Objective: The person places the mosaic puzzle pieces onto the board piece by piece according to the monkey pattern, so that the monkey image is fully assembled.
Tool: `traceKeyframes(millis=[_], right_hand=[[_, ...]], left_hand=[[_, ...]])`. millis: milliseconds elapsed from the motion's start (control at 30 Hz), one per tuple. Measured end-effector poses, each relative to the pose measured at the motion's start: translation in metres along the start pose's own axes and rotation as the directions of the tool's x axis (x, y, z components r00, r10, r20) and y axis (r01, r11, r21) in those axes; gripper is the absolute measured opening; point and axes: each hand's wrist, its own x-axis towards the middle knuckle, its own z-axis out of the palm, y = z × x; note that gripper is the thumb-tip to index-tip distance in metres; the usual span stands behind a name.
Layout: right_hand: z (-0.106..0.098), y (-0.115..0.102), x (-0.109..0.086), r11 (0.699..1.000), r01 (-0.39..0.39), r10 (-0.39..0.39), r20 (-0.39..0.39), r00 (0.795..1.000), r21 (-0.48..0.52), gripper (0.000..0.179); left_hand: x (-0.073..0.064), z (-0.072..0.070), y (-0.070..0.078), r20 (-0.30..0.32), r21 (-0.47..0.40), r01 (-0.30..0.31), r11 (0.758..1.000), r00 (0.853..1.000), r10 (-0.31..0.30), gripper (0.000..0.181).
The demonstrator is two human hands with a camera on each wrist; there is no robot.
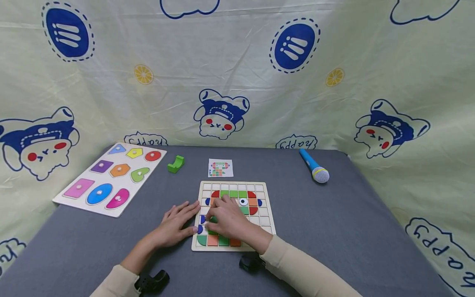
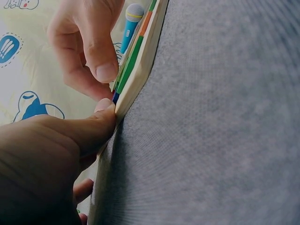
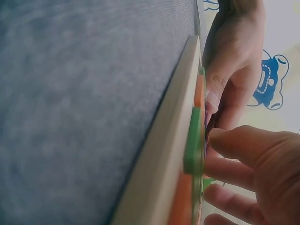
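Observation:
A pale wooden grid board [image 1: 266,220] lies on the table, partly filled with red, green, orange and blue pieces. An eye piece [image 1: 243,202] sits near its upper right. My left hand [image 1: 176,225] rests along the board's left edge, fingers extended, its thumb beside a dark blue half-round piece [image 1: 200,229]. Over the left-middle cells my right hand [image 1: 230,218] reaches down, covering several pieces. Its thumb and fingertips stand apart at the board's surface in the right wrist view, with no piece visible between them. Green and orange pieces [image 3: 199,91] line the near row.
A small pattern card [image 1: 220,168] lies behind the board. Left of it are a green curved block [image 1: 176,164] and a white shape-puzzle board [image 1: 124,195] with knobbed pieces. A blue toy microphone [image 1: 313,167] lies at the back right. A printed curtain [image 1: 237,74] hangs behind the table.

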Motion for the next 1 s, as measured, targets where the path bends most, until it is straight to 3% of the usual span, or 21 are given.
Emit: traceKeyframes(millis=[233,533,1000], right_hand=[[0.0,-0.001,0.001,1.0,0.027,-0.027,-0.002,1.0,-0.001,0.02],[-0.006,0.004,-0.006,1.0,-0.014,0.014,-0.017,1.0,0.025,0.02],[-0.023,0.046,-0.041,0.996,-0.079,0.086,-0.163,0.983,0.05,0.021]], left_hand=[[0.001,0.0,0.0,0.004,0.0,-0.001,1.0,1.0,0.001,0.063],[0.001,0.0,0.001,0.008,-0.002,0.009,1.0,1.0,-0.009,0.064],[-0.002,-0.001,-0.001,0.015,0.011,0.022,1.0,1.0,-0.022,0.067]])
